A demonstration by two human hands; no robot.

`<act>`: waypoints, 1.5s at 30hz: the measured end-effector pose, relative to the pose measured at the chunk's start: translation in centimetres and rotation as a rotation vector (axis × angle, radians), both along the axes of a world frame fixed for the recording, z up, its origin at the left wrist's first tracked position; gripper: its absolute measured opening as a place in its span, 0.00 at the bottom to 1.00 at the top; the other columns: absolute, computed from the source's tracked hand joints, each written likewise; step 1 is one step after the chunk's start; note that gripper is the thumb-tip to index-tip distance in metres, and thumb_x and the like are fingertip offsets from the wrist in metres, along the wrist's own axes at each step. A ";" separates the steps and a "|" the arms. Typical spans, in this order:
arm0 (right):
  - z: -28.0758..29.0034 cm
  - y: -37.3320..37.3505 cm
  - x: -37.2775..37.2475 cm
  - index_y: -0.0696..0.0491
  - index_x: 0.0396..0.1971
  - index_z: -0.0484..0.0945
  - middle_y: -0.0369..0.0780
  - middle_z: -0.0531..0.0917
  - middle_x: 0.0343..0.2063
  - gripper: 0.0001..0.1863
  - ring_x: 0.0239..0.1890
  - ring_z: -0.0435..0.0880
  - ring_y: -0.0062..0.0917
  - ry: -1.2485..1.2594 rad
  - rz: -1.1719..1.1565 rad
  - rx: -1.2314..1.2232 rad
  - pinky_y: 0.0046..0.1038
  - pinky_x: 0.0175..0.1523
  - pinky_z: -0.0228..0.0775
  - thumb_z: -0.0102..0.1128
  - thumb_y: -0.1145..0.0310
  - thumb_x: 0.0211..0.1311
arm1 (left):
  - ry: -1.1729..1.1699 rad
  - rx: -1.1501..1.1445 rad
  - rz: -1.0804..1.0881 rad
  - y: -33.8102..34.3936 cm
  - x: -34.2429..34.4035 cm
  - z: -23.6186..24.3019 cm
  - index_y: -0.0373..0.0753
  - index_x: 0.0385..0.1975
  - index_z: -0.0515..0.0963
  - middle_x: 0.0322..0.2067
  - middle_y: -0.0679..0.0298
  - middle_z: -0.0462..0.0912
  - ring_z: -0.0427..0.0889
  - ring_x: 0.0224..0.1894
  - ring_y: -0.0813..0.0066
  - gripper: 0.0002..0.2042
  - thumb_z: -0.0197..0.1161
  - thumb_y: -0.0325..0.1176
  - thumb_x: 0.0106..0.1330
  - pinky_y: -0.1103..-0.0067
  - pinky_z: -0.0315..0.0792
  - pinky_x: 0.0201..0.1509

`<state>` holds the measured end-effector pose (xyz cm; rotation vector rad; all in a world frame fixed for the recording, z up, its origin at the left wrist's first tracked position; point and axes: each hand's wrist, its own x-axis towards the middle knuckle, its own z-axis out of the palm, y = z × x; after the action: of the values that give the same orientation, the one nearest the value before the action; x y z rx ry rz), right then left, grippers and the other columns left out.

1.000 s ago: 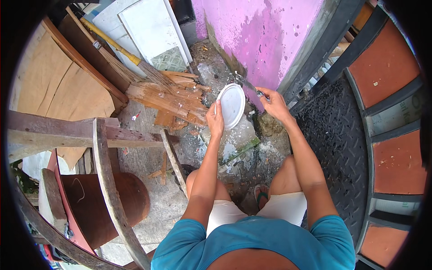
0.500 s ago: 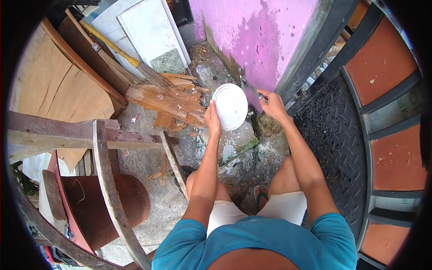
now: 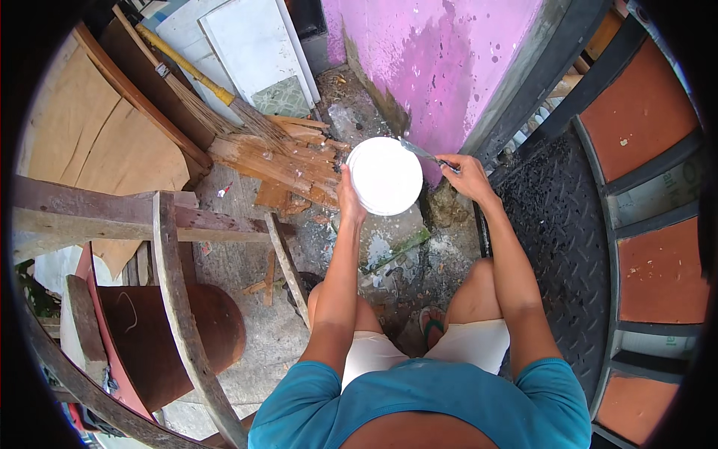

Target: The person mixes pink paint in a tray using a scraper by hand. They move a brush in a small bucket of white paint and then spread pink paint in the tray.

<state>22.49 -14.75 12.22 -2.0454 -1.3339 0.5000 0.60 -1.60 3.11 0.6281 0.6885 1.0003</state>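
My left hand point(image 3: 349, 196) is closed on the near left side of a round white plastic tub point(image 3: 387, 176). The tub is tilted, its round face turned up toward me; I cannot tell how much is in it. In my right hand point(image 3: 465, 178) is a slim tool that looks like a putty knife point(image 3: 428, 154), gripped by its dark handle. Its thin metal blade points left and reaches the tub's upper right rim. Beyond both hands rises a pink wall point(image 3: 479, 45) with a darker, patchy stain low down.
Broken wood strips point(image 3: 273, 168) and two brooms point(image 3: 198, 75) lie to the left. A white panel point(image 3: 250, 49) leans behind them. Nearer left stand wooden beams point(image 3: 183, 299) and a brown curved board point(image 3: 179, 344). At right are a black textured metal plate point(image 3: 550, 254) and orange panels point(image 3: 658, 269).
The putty knife's blade has gone from near the wall to the tub's rim, turning leftward. My right hand shifted slightly right, and the tub tipped its face more toward me.
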 end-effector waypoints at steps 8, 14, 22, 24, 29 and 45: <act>0.0 -0.1 0.1 0.50 0.44 0.80 0.45 0.83 0.38 0.14 0.37 0.82 0.27 0.092 0.083 0.153 0.30 0.44 0.72 0.58 0.67 0.57 | 0.200 0.106 -0.096 1.3 -1.2 0.3 0.26 0.46 0.73 0.38 0.55 0.80 0.80 0.40 0.71 0.26 0.49 0.49 0.69 0.77 0.75 0.42; 0.0 -0.4 1.0 0.50 0.44 0.80 0.44 0.83 0.38 0.14 0.40 0.81 0.27 0.166 0.150 0.103 0.31 0.46 0.71 0.60 0.66 0.58 | 0.220 0.046 -0.235 1.6 -1.7 1.0 0.25 0.46 0.72 0.37 0.54 0.81 0.81 0.35 0.71 0.25 0.49 0.48 0.69 0.77 0.77 0.39; 0.9 -0.3 0.9 0.51 0.43 0.81 0.44 0.84 0.36 0.14 0.38 0.81 0.28 0.180 0.246 0.044 0.30 0.46 0.71 0.62 0.66 0.56 | 0.393 0.100 -0.492 2.1 -2.6 0.7 0.26 0.50 0.70 0.43 0.52 0.79 0.81 0.40 0.68 0.31 0.44 0.54 0.68 0.74 0.77 0.43; 1.3 -0.2 0.5 0.52 0.43 0.81 0.40 0.83 0.35 0.14 0.35 0.77 0.23 0.142 0.310 -0.047 0.28 0.41 0.69 0.62 0.64 0.57 | 0.439 0.087 -0.493 2.0 -2.8 0.4 0.26 0.51 0.69 0.43 0.52 0.79 0.81 0.40 0.68 0.33 0.43 0.57 0.68 0.73 0.77 0.44; 0.8 -0.6 0.9 0.51 0.42 0.82 0.42 0.84 0.35 0.13 0.35 0.79 0.26 0.164 0.316 -0.060 0.29 0.43 0.69 0.62 0.65 0.56 | 0.613 0.044 -0.373 1.0 -1.7 0.8 0.22 0.53 0.66 0.45 0.47 0.76 0.78 0.44 0.66 0.45 0.36 0.68 0.62 0.74 0.75 0.47; 1.2 0.1 -2.1 0.50 0.41 0.82 0.45 0.83 0.37 0.14 0.41 0.81 0.33 0.111 0.520 -0.104 0.31 0.46 0.69 0.64 0.64 0.53 | 0.339 -0.115 -0.770 1.3 -0.7 -2.6 0.22 0.47 0.71 0.38 0.49 0.81 0.81 0.39 0.65 0.54 0.24 0.77 0.54 0.74 0.77 0.42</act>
<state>20.36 -14.60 13.45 -1.7055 -1.8039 0.9105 -0.11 -0.26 0.46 0.8781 0.7072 0.1397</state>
